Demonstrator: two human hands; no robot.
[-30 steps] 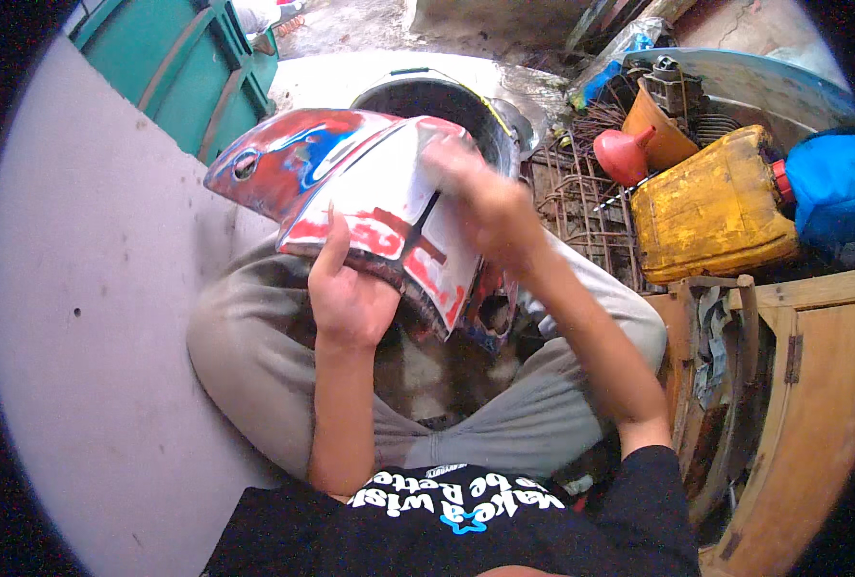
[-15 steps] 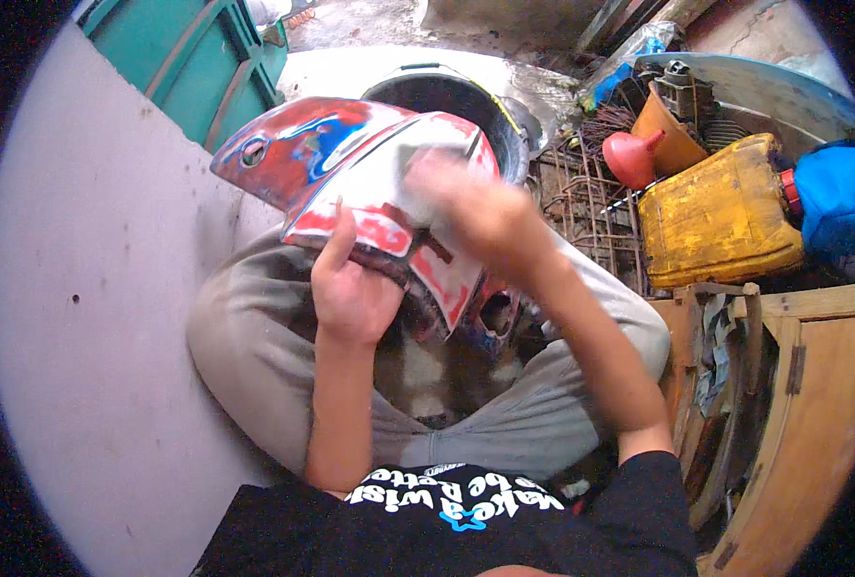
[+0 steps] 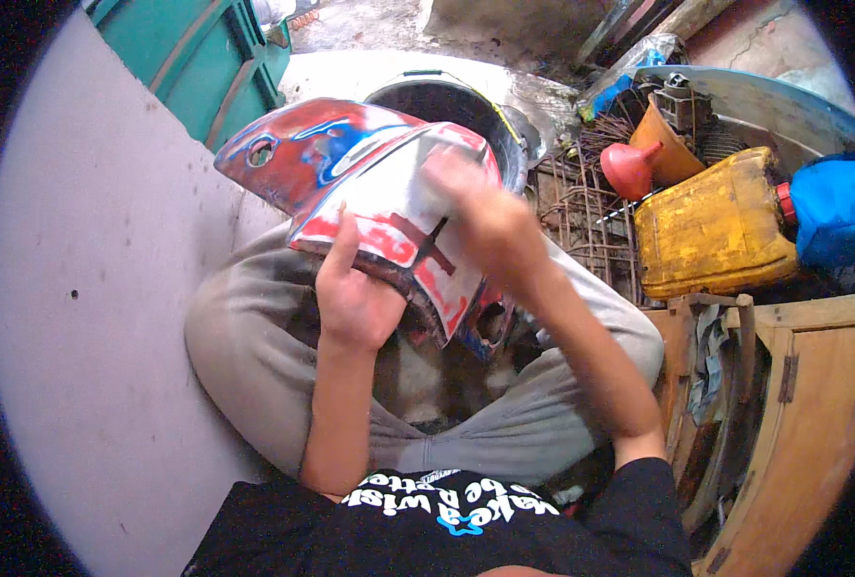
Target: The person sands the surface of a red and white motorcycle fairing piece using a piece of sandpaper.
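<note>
A curved motorcycle body panel [image 3: 370, 197] lies tilted above my crossed legs. Red and blue paint covers its left part, with a round hole near the tip. Its middle is dull white with worn red patches. My left hand [image 3: 358, 303] is closed on the near edge, thumb on top and fingers hidden underneath. Over the white area, my right hand [image 3: 490, 216] presses near the far right edge. Motion smears its fingers; a greyish patch shows beside them, and I cannot make out whether they hold anything.
Behind the panel stands a black bucket [image 3: 427, 93]. To the right are a rusty wire grid [image 3: 581, 212], a red funnel [image 3: 629, 171], a yellow jerrycan [image 3: 716, 226] and a wooden cabinet door [image 3: 812, 423]. A pale wall [image 3: 91, 240] rises close on my left.
My right hand has shifted slightly right and toward me over the white area. The panel sits a little lower and further right in view; my left hand keeps its hold.
</note>
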